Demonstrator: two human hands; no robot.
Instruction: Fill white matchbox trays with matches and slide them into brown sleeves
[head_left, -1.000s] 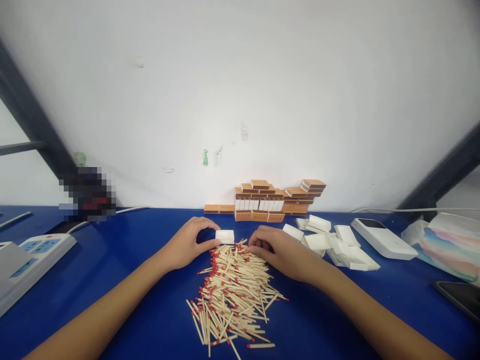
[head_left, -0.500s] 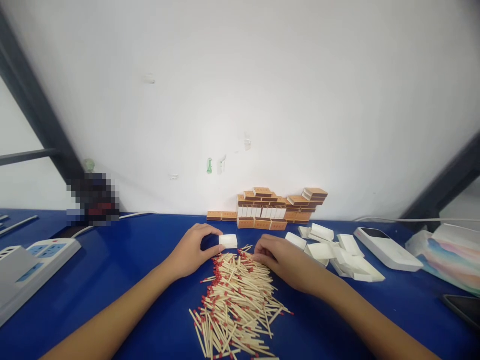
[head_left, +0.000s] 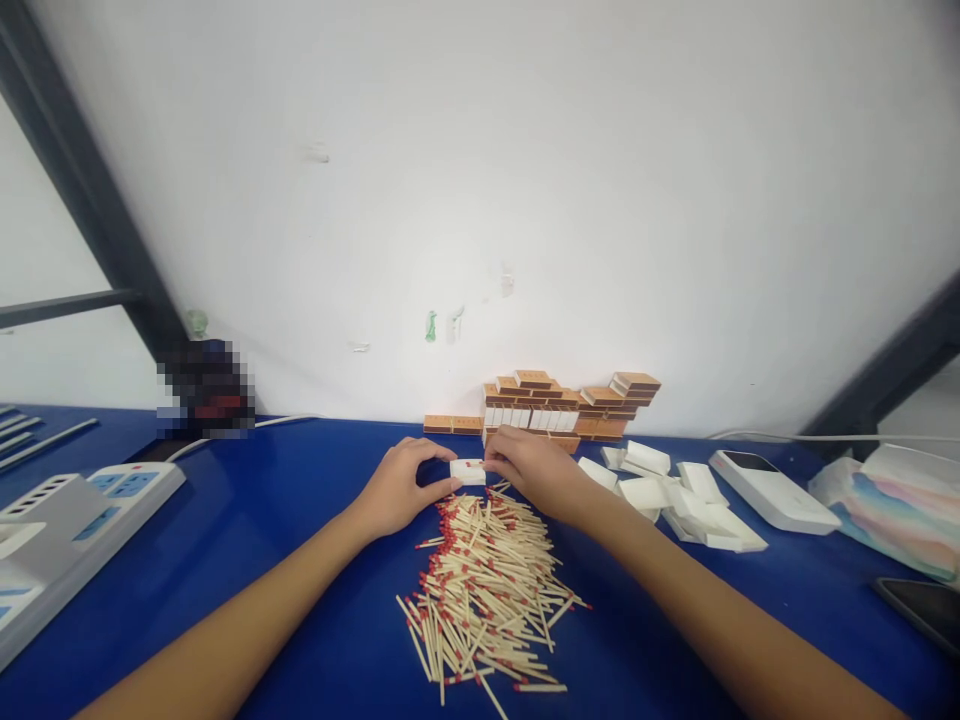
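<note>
My left hand (head_left: pixel 405 485) grips the left end of a small white matchbox tray (head_left: pixel 469 477) between thumb and fingers, just beyond the match pile. Over the tray's right end, my right hand (head_left: pixel 536 470) has its fingertips pinched on matches (head_left: pixel 474 464), whose red heads show above the tray's opening. How many matches it holds is hidden. A large heap of loose red-headed matches (head_left: pixel 491 580) lies on the blue table (head_left: pixel 300 590) between my forearms.
Orange and brown matchboxes (head_left: pixel 532 380) are stacked against the wall. More white trays (head_left: pixel 679 500) lie jumbled on the right, beside a white device with a dark screen (head_left: pixel 772 490), a tissue pack (head_left: pixel 892 510) and a phone (head_left: pixel 919 612). A power strip (head_left: pixel 97 540) sits on the left.
My right hand has moved up from the top of the match pile to the white tray, bringing matches over it. My left hand keeps its hold on the tray. The view has shifted slightly.
</note>
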